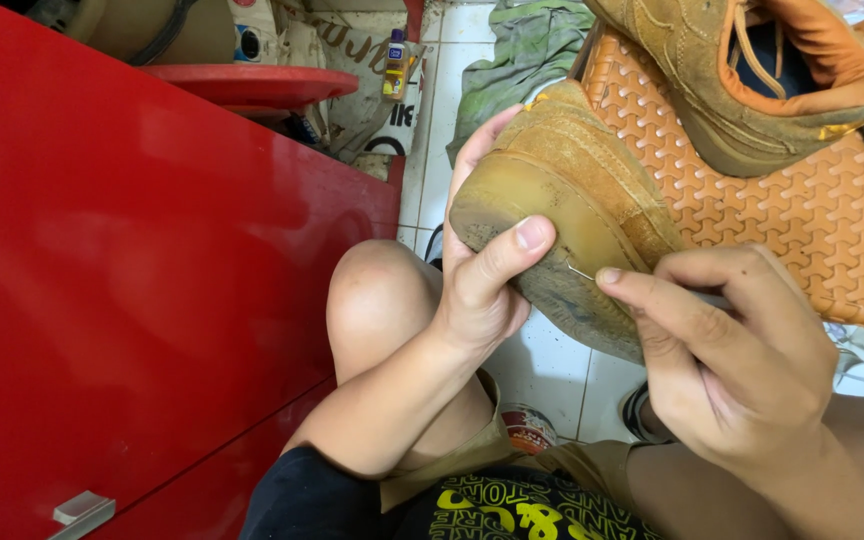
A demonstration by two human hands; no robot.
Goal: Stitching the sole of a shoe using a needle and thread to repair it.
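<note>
My left hand [479,270] grips the heel end of a tan suede shoe [572,185], thumb pressed on the worn sole edge. The shoe is tipped on its side, sole toward me. My right hand [727,345] pinches a thin metal needle [580,271] whose tip touches the seam between sole and upper. A second tan shoe [727,80] with orange lining lies on an orange woven mat [812,220] behind.
A red cabinet [132,280] with a metal handle fills the left. A red bowl [252,82], a small bottle [395,65] and a green cloth [527,45] lie on the white tiled floor [552,365]. A small round tin [527,428] sits by my knee.
</note>
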